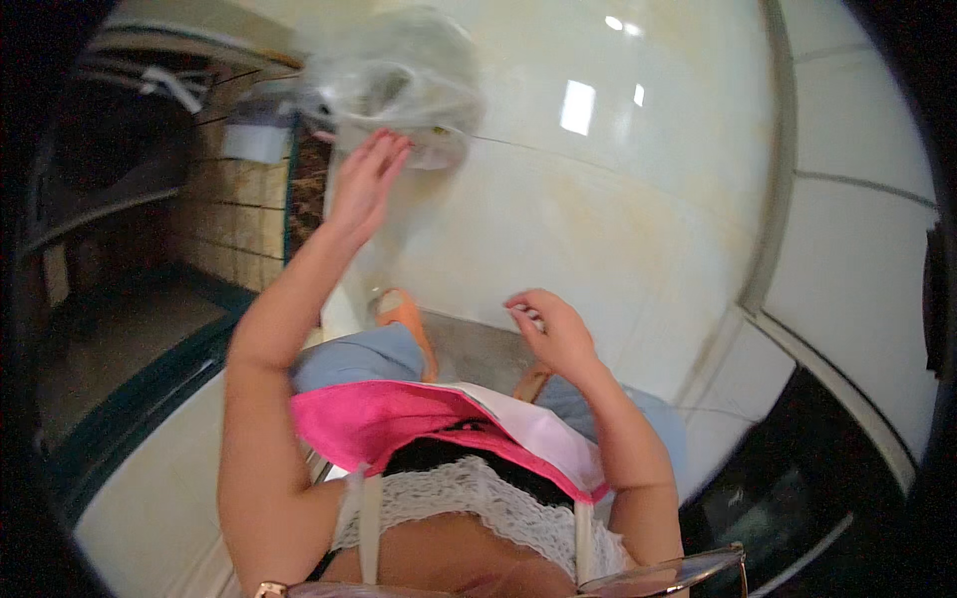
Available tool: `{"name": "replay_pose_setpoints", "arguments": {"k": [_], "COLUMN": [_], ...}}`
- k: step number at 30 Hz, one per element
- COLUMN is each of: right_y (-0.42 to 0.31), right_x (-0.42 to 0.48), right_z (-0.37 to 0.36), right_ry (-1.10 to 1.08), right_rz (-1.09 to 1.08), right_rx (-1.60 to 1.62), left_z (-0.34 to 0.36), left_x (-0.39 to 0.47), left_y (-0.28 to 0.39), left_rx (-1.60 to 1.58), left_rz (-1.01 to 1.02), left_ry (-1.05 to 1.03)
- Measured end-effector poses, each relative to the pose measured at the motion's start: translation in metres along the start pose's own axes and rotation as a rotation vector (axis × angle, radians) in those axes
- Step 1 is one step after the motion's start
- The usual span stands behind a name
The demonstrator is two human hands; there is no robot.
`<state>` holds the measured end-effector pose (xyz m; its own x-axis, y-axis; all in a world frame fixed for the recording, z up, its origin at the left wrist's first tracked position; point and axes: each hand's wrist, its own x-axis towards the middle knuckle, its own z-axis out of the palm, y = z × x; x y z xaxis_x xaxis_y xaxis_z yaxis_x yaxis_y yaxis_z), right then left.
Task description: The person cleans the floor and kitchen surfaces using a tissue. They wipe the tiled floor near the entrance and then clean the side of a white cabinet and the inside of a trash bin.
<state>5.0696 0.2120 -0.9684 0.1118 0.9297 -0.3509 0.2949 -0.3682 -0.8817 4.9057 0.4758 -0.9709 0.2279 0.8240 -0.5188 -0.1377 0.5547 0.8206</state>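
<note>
My left hand point(368, 183) reaches forward with its fingertips at the lower edge of a clear plastic bag point(404, 82) on the pale tiled floor. The bag is blurred and its contents cannot be made out; whether the fingers pinch it is unclear. My right hand point(549, 329) hangs over the floor with bent fingers, the thumb and forefinger near each other. Something small and whitish shows at its fingers, too blurred to name. Below, a pink and white cloth garment point(419, 418) lies over my lap.
Glossy tiles point(598, 209) reflect bright lights. An orange slipper point(407, 321) is on my left foot. To the left are a brown tiled wall point(247, 217) and a dark-framed opening. White panels point(852, 247) stand at the right, with a dark glossy surface point(777, 456) below them.
</note>
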Motion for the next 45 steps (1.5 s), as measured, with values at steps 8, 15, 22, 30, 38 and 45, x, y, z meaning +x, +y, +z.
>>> {"name": "replay_pose_setpoints", "arguments": {"k": [8,15,22,30,38,45], "right_y": [-0.03,-0.03,-0.043,-0.064,-0.077,-0.136], "right_x": [-0.094,-0.152,-0.151,-0.19,-0.27,-0.336], "right_z": [-0.085,-0.1,-0.097,-0.066,0.017,0.039], "right_ry": [-0.11,-0.071,-0.209,-0.36,-0.322,-0.127], "right_rz": [0.043,0.064,0.08,0.132,0.355,0.737], "right_rx": [-0.435,-0.66,-0.422,-0.388,-0.446,-0.409], "left_z": [-0.093,-0.098,-0.1,-0.113,-0.137,-0.087], "left_x": [-0.192,-0.183,-0.192,-0.248,-0.35,-0.388], "left_y": [0.07,0.063,0.071,0.06,0.004,0.082], "left_rx": [1.432,1.538,1.495,1.501,1.804,1.496], "left_rz": [0.119,0.328,0.12,-0.028,0.034,-0.471], "left_ry": [-0.793,-0.918,-0.984,-0.976,-0.828,-0.725]}}
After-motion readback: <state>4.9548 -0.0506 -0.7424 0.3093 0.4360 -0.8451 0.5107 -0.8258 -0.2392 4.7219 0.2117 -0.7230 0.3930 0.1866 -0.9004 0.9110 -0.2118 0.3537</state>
